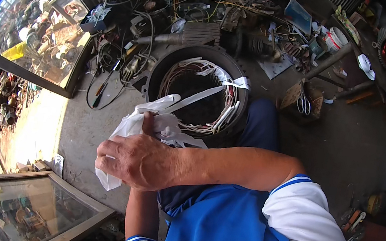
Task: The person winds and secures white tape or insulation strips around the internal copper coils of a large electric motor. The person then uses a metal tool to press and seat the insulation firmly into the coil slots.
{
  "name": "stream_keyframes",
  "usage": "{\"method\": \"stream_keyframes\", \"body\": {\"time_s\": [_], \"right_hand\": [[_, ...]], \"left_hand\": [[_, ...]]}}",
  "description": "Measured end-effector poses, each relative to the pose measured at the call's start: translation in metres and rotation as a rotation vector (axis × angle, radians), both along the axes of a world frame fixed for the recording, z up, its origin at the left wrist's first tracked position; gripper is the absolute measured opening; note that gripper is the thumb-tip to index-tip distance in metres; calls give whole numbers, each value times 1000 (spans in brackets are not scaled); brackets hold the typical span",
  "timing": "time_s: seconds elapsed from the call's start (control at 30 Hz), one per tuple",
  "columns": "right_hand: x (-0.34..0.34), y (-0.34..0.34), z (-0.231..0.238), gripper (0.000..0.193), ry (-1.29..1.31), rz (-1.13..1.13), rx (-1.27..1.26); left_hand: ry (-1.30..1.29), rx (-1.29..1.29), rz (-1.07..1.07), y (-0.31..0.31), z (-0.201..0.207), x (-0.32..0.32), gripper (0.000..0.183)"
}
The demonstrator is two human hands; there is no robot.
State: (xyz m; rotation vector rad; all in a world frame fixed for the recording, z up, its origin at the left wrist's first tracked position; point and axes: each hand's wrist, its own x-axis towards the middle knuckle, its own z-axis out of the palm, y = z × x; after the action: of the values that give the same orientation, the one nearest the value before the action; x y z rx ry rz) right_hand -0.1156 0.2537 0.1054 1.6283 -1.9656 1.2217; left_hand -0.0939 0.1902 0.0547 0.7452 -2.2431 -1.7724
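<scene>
R hand (pixel 138 160): fingers closed round white tape bundle (pixel 123 126)
L hand: hidden behind R, grip can't tell
Tape strip (pixel 196 98): runs to stator (pixel 198 88) windings

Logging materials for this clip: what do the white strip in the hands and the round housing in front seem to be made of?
The white strip looks like woven cloth tape, matte: it folds and bunches softly in the right hand. The round housing looks like dark, dull cast metal, with a thick rigid rim around pale wire coils; the exact metal cannot be told.
</scene>
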Motion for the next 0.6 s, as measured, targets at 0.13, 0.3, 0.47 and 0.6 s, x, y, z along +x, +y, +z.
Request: {"method": "stream_keyframes", "body": {"time_s": [0.13,0.3,0.47,0.6], "right_hand": [[-55,51,-34,53,-324,-241,-16],[-128,102,-150,30,-318,-620,828],[-148,118,-201,17,-326,-686,790],[-116,66,-136,11,-198,-506,323]], "left_hand": [[500,-12,46,-129,-12,21,26],[541,-1118,392,-263,100,107,22],[954,464,653,-299,94,122,39],[389,564,347,-205,-5,60,35]]}}
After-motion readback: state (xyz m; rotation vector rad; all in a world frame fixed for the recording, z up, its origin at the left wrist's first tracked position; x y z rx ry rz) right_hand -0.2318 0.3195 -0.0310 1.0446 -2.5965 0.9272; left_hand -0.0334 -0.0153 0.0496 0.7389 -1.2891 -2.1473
